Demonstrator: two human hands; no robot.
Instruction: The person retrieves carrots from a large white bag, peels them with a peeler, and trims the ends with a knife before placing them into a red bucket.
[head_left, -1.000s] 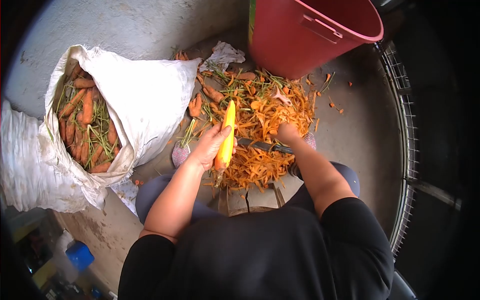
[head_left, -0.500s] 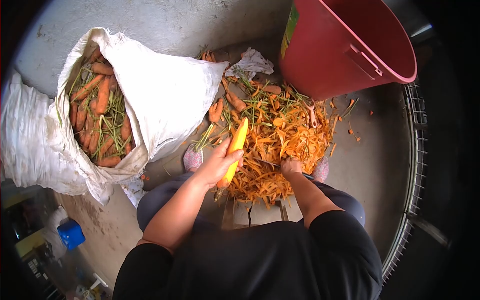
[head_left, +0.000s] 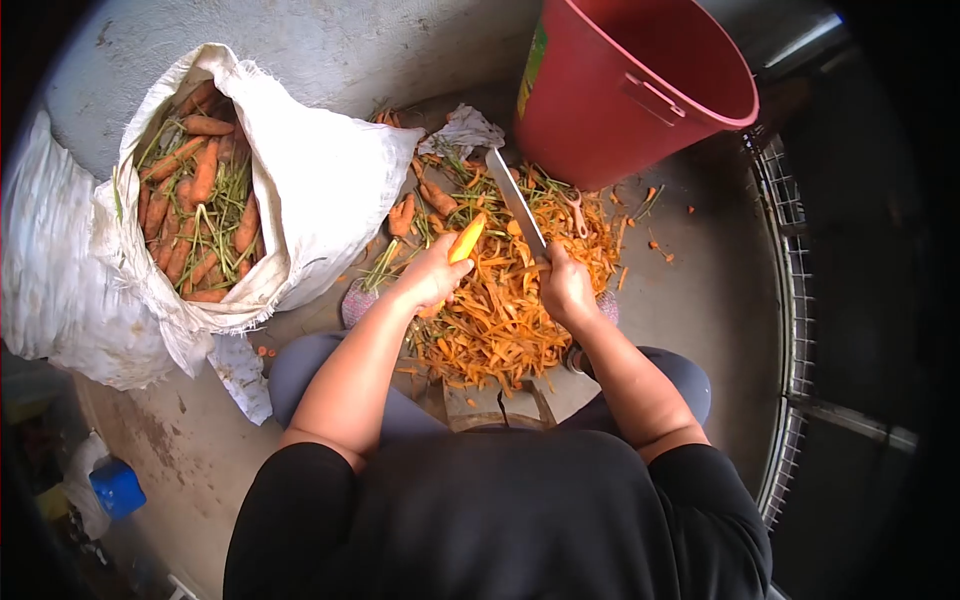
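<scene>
A peeled, bright yellow-orange carrot [head_left: 467, 240] is gripped in my left hand [head_left: 432, 276], its bare tip pointing up and right. My right hand [head_left: 568, 288] is closed around the handle of a knife [head_left: 516, 203], whose long blade points up and slightly left, apart from the carrot. Beneath both hands spreads a heap of carrot peelings [head_left: 500, 320] mixed with green stalks. A pinkish peeler [head_left: 577, 215] lies at the heap's far right. Some unpeeled carrots [head_left: 437, 197] rest at its far left.
At the left stands an open white sack [head_left: 330, 160] full of unpeeled carrots and stalks. A large red bucket [head_left: 620, 110] stands beyond the heap, near the wall. Wire mesh [head_left: 790, 300] runs along the right. A blue container [head_left: 118, 488] is at lower left.
My right hand has lifted the knife up from the peelings, so its blade now shows. My left hand has lowered the carrot's tip slightly. The whole view has shifted a little.
</scene>
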